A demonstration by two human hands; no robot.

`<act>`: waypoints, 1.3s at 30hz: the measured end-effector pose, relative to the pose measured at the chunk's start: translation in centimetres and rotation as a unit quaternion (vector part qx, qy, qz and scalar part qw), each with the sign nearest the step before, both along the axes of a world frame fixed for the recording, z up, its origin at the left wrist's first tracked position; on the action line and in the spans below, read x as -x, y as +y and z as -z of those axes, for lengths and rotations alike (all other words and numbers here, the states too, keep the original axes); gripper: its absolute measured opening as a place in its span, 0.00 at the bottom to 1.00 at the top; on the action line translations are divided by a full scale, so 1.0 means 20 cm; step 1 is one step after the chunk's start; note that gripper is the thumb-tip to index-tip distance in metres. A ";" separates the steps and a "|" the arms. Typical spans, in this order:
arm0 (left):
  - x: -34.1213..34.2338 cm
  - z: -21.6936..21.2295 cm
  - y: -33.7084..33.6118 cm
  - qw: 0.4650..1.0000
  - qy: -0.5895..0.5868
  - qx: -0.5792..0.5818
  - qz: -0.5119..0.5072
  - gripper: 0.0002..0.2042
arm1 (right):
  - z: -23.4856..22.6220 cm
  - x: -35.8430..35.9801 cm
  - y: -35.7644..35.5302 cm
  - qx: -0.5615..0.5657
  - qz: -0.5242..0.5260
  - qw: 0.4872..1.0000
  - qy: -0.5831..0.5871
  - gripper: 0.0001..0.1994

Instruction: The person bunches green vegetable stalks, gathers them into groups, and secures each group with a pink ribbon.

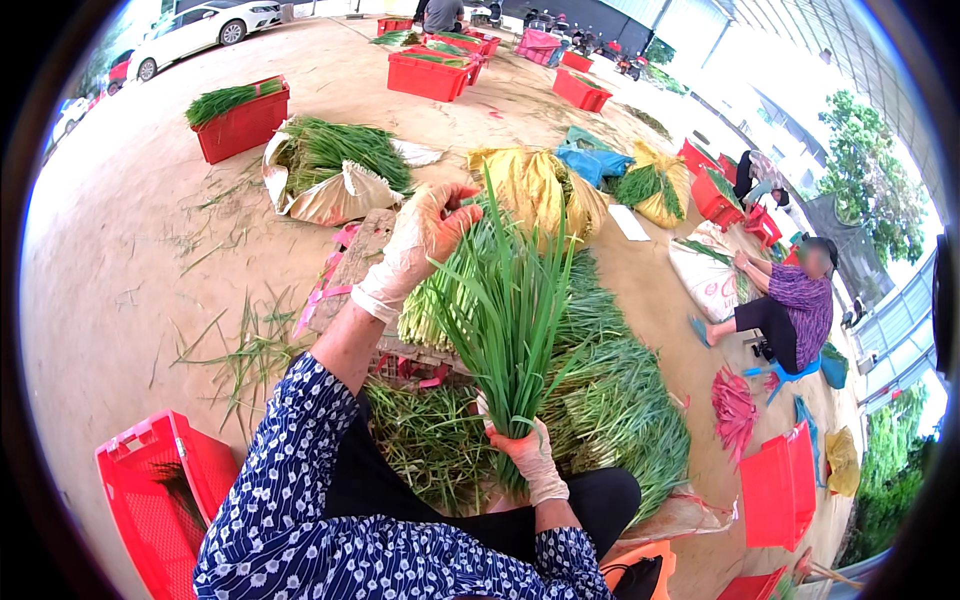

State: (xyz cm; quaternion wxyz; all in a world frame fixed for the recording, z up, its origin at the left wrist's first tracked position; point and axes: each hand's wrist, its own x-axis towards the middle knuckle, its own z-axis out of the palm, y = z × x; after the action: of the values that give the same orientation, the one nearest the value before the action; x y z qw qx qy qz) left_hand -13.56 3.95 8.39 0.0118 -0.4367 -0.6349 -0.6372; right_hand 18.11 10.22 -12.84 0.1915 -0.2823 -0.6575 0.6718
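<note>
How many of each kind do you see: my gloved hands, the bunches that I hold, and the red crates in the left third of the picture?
Gloved hands: 2 (left hand, right hand)
Held bunch: 1
Red crates: 2 (upper crate, lower crate)
Total: 5

- Wide tan floor (110,270) here, sweeping right across the scene!
- Up top right, a ribbed roof (805,40) on a metal frame, daylight pouring in underneath.
- At the back, a dark wall (622,20), motorbikes (553,22) lined up near it.
- Far left, a white car (200,33), standing in bright light.
- Over right: leafy trees (872,165), pale-blue panels (890,345) (all bowed by the lens), and a low blue stool (797,374).
</note>
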 end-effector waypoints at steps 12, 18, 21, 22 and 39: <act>0.06 0.06 0.09 0.872 0.450 0.190 -0.019 0.19 | 0.00 0.00 -0.01 -0.015 -0.039 0.999 -0.022 0.20; 0.16 0.02 0.00 0.994 0.069 0.051 0.066 0.14 | -0.02 0.01 0.01 -0.031 -0.018 0.999 -0.035 0.17; 0.17 -0.01 -0.04 0.987 0.089 0.118 0.062 0.09 | -0.02 0.01 0.01 -0.072 -0.008 0.996 -0.050 0.15; 0.16 0.02 -0.04 0.985 0.117 0.119 0.044 0.08 | -0.01 0.01 0.01 -0.094 -0.012 0.994 -0.060 0.15; 0.27 0.33 -0.37 0.922 0.324 0.212 0.010 0.12 | -0.08 0.12 -0.03 -0.148 -0.123 0.975 -0.110 0.20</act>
State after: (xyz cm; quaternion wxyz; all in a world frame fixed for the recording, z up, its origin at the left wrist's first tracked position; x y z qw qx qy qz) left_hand -18.89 -3.42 1.74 0.1180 -0.6182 -0.7121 -0.3112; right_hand 15.66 9.65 -11.16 0.0741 -0.2401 -0.7961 0.5506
